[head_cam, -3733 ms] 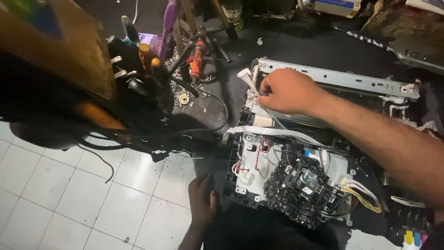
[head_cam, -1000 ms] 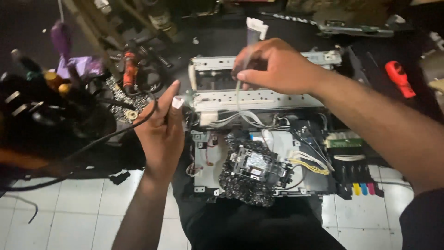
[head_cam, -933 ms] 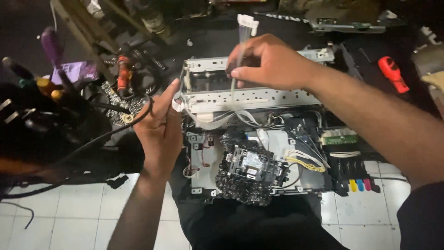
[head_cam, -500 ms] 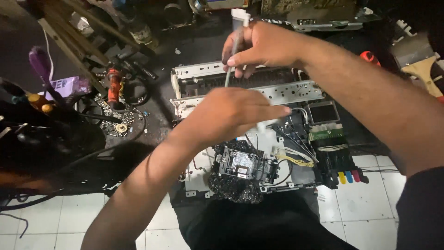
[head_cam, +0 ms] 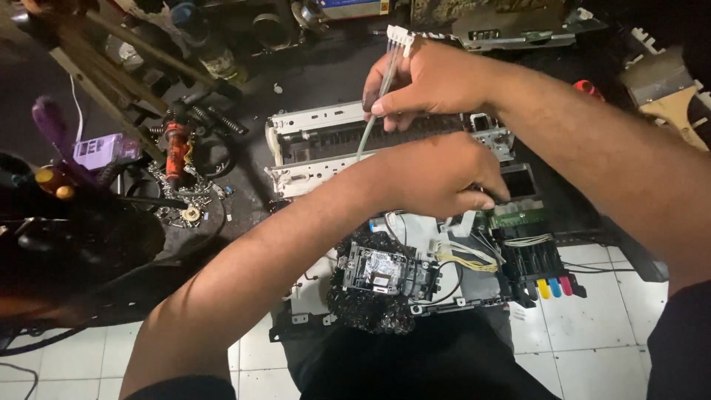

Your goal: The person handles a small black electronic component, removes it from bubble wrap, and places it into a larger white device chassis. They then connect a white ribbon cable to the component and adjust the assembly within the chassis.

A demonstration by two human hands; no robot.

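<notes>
Above the opened printer (head_cam: pixel 415 244), flat ribbon cable (head_cam: pixel 374 104), white connector, pinched by right hand (head_cam: pixel 429 81)

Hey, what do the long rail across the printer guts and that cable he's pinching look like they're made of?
The rail looks like stamped sheet metal: pale grey, dull sheen, punched holes, folded edges. The cable in the right hand looks like thin plastic-sheathed wires, pale and flexible, ending in a white connector, probably moulded plastic.

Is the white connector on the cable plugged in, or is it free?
Free. The right hand holds the cable up, and its white connector hangs in the air.
</notes>
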